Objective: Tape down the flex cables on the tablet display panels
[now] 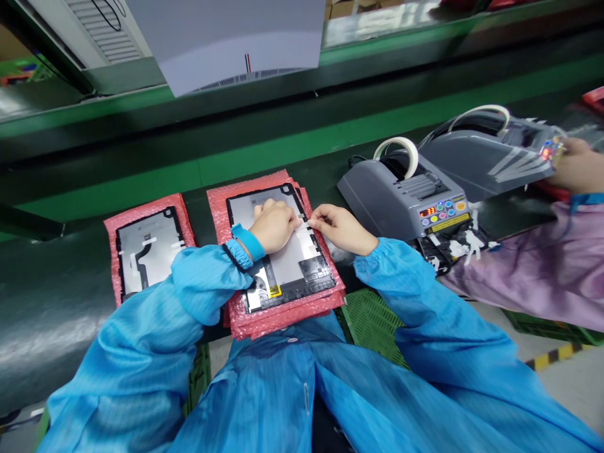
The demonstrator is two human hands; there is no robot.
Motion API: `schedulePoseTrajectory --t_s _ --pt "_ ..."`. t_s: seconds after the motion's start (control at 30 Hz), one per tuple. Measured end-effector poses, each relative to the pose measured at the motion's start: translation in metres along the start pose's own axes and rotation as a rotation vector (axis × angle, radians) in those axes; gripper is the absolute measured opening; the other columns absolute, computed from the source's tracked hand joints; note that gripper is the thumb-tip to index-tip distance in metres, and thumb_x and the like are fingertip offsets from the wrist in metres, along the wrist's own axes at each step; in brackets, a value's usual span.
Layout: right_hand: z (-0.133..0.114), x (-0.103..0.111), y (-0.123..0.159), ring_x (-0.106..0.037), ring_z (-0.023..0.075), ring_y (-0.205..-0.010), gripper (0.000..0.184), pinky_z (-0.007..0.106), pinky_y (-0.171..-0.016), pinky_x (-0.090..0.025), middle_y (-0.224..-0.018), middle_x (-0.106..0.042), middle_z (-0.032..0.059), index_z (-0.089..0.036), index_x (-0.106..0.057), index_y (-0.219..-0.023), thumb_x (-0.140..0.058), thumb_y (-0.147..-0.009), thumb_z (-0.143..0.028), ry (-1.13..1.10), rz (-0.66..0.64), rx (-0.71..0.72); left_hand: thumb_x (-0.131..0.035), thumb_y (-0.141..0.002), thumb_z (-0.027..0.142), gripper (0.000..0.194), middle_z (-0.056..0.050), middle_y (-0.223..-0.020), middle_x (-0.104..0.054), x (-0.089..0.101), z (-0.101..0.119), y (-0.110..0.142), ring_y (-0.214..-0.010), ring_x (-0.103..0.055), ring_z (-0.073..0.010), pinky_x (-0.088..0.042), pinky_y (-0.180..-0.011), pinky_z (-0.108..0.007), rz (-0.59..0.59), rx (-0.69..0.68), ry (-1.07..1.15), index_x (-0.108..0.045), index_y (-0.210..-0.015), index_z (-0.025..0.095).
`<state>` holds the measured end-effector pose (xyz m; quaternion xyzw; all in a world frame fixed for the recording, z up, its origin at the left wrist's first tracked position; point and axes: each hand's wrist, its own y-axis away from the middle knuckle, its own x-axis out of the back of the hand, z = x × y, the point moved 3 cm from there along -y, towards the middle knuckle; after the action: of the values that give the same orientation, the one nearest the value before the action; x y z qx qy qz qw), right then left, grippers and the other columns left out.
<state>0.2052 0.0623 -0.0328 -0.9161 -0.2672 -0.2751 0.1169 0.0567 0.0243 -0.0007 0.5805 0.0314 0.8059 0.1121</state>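
A tablet screen panel (287,263) with a silvery back and black edges lies in front of me on a stack of red bubble-wrap sheets (287,309). My left hand (274,228) rests over its upper middle, fingers curled and closed at the right edge. There the fingertips meet a short strip of white tape (303,224). My right hand (346,230) comes in from the right, thumb and forefinger pinched on the strip's other end. Small white tape pieces line the panel's right edge. The left palm hides part of the panel.
Another panel (153,242) lies on red bubble wrap to the left. At right stand two grey tape dispensers (394,195) (491,154); a co-worker's hand (579,167) touches the farther one. A white board (231,38) hangs ahead. Green crates (372,324) sit below the bench.
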Motion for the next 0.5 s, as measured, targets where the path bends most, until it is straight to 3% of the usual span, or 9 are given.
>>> schedulePoseTrajectory --t_s 0.5 --pt "-0.0018 0.0004 -0.0008 -0.039 0.009 -0.055 0.018 0.024 -0.055 -0.03 -0.056 -0.047 -0.0045 -0.018 -0.054 -0.066 -0.06 -0.077 -0.031 -0.031 -0.051 -0.088 -0.047 -0.094 0.032 0.027 -0.011 -0.098 -0.063 -0.0007 0.003 0.0006 -0.108 -0.047 -0.0294 -0.034 -0.091 -0.044 0.001 -0.026 -0.054 -0.067 -0.082 0.016"
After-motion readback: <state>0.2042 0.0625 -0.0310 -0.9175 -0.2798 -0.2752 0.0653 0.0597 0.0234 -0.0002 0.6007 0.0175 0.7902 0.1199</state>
